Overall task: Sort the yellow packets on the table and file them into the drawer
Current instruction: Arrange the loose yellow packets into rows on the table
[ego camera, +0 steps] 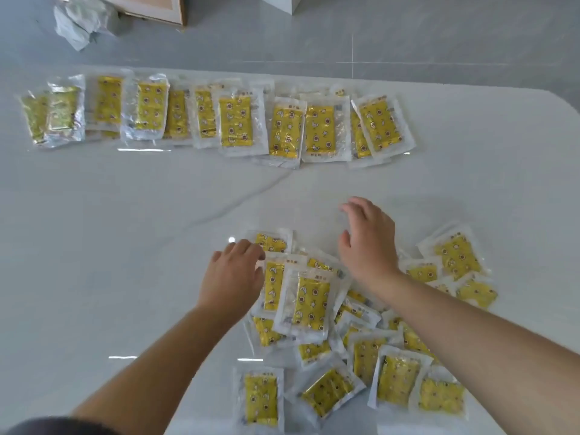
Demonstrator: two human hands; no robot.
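Several yellow packets in clear wrappers lie in an overlapping row along the far side of the white table. A loose pile of the same packets covers the near right part of the table. My left hand rests at the pile's left edge, its fingertips touching the wrapper of a packet there. My right hand hovers over the pile's far edge with its fingers spread and nothing in it. No drawer is in view.
Beyond the table is a grey tiled floor. On it lie crumpled plastic wrapping, a cardboard box and a white block. The table's far right corner is rounded.
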